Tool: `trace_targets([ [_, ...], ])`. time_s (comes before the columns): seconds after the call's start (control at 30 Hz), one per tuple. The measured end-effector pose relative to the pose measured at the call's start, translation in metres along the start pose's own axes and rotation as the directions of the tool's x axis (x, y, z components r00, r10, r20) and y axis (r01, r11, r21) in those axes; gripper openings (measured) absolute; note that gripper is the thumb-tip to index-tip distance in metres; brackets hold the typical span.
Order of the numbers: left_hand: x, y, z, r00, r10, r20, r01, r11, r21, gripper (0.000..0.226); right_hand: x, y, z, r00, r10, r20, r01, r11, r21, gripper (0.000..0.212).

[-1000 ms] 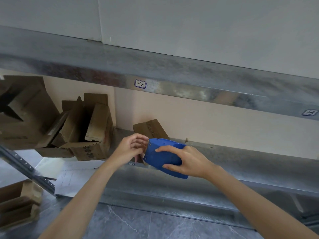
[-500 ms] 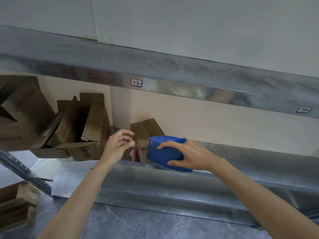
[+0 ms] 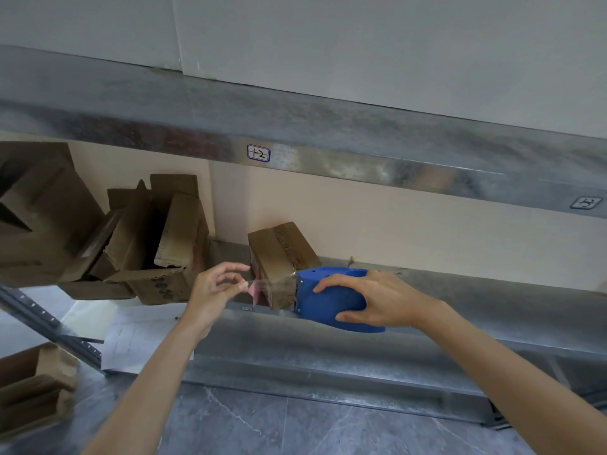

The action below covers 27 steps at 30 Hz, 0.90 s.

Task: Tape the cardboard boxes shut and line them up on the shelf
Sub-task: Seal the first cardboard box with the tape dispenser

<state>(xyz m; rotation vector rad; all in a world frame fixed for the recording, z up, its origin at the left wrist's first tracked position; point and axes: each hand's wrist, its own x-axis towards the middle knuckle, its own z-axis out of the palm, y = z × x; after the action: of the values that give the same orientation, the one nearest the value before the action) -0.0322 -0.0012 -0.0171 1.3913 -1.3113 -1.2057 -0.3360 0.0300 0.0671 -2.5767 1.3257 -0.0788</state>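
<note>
Two bare forearms reach up and forward from the bottom edge, the left rising from the lower left, the right from the lower right, converging towards the middle. The left hand is turned palm inward, thumb and a fingertip pinching the end of a clear tape strip, its other fingers loosely curved above. The right hand, back facing the viewer, grips a blue tape dispenser, fingers over its top and thumb beneath. The hands are level, near each other but apart.
</note>
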Motion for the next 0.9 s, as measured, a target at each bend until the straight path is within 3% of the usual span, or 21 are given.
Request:
trace_targets([
  [0.33,0.008,-0.011,0.016,0.997,-0.007,0.077,0.004,0.999,0.049,0.029,0.004,0.003,0.009,0.998,0.054,0.033,-0.055,0.998,0.025,0.047],
  [0.47,0.016,-0.019,0.024,0.998,0.046,0.048,-0.052,0.99,0.131,0.036,0.009,0.004,0.014,0.998,0.057,0.041,-0.057,0.998,0.01,0.047],
  [0.9,0.035,-0.037,0.028,0.999,0.039,0.03,-0.043,0.989,0.143,0.043,0.02,0.01,0.02,0.994,0.076,0.078,-0.076,0.997,0.009,0.047],
])
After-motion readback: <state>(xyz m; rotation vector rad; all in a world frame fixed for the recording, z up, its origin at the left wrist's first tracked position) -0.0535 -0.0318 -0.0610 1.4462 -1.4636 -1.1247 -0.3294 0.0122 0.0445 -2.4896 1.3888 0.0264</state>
